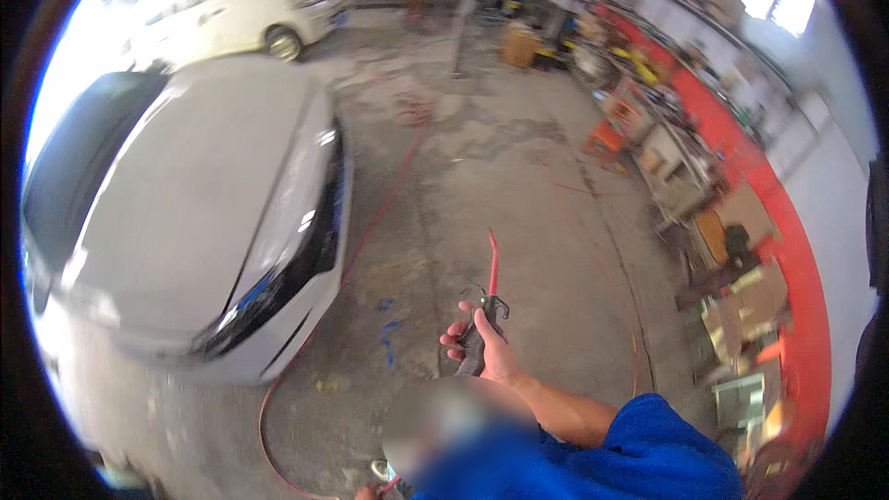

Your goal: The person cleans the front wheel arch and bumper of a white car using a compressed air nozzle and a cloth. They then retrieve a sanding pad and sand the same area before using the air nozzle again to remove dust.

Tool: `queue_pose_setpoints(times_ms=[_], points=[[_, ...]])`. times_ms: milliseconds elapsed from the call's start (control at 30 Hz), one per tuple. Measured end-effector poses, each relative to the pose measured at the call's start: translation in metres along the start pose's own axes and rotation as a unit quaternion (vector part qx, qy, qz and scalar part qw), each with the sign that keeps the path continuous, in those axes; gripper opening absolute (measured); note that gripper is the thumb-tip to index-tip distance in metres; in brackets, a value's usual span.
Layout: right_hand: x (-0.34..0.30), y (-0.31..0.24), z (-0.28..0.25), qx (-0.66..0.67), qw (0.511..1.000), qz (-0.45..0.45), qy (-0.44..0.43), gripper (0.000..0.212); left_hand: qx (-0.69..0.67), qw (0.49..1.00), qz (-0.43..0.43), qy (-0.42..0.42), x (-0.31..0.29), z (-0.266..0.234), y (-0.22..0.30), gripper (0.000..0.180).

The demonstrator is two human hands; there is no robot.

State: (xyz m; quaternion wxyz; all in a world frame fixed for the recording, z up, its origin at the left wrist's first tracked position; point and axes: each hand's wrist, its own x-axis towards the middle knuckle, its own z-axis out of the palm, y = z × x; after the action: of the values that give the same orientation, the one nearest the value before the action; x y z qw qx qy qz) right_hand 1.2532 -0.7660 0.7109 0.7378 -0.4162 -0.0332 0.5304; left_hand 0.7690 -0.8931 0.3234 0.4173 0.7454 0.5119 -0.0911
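My right hand [488,352] is closed round the dark handle of an air blow gun [493,268], whose long red nozzle points away from me and bends at the tip. At the lower edge only a small part of my left hand [369,493] shows, closed at a red air hose [264,426]. A metal ring-like fitting [379,469] sits just above it. The hose loops out to the left and runs along the front of a pale car [194,204]. A blurred patch hides the area below my right wrist.
A white van [231,0] stands at the far left. Along the right wall, red at its base, are cluttered shelves, boxes and an orange stool [607,139]. A post [460,28] rises at the back. Blue scraps [389,333] lie on the concrete floor [519,194].
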Motion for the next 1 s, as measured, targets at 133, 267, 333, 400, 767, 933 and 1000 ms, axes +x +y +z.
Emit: queue_pose_setpoints(times_ms=[133, 267, 333, 400, 767, 933, 1000], points=[[-0.002, -0.111, -0.070, 0.068, 0.995, -0.058, -0.045, 0.047, -0.001, 0.993, -0.024, -0.116, 0.124, -0.031, 0.186, 0.025], [0.000, -0.147, -0.106, 0.104, 0.990, -0.096, -0.003, 0.055, 0.030, 0.980, 0.053, -0.190, 0.233, -0.042, 0.299, 0.024], [0.028, -0.167, -0.129, 0.145, 0.982, -0.119, -0.035, 0.057, 0.043, 0.976, 0.064, -0.202, 0.277, -0.044, 0.337, 0.024], [0.060, -0.189, -0.142, 0.150, 0.979, -0.122, -0.068, 0.061, 0.063, 0.977, 0.049, -0.199, 0.316, -0.061, 0.359, 0.024], [0.234, -0.378, -0.324, 0.086, 0.942, -0.317, -0.067, 0.072, 0.131, 0.957, 0.089, -0.242, 0.570, -0.048, 0.627, 0.030], [0.259, -0.482, -0.399, 0.256, 0.889, -0.362, 0.112, 0.070, 0.127, 0.956, 0.093, -0.246, 0.646, -0.052, 0.746, 0.034], [0.288, -0.517, -0.441, 0.295, 0.875, -0.370, 0.106, 0.071, 0.124, 0.958, 0.084, -0.246, 0.679, -0.043, 0.787, 0.036]])
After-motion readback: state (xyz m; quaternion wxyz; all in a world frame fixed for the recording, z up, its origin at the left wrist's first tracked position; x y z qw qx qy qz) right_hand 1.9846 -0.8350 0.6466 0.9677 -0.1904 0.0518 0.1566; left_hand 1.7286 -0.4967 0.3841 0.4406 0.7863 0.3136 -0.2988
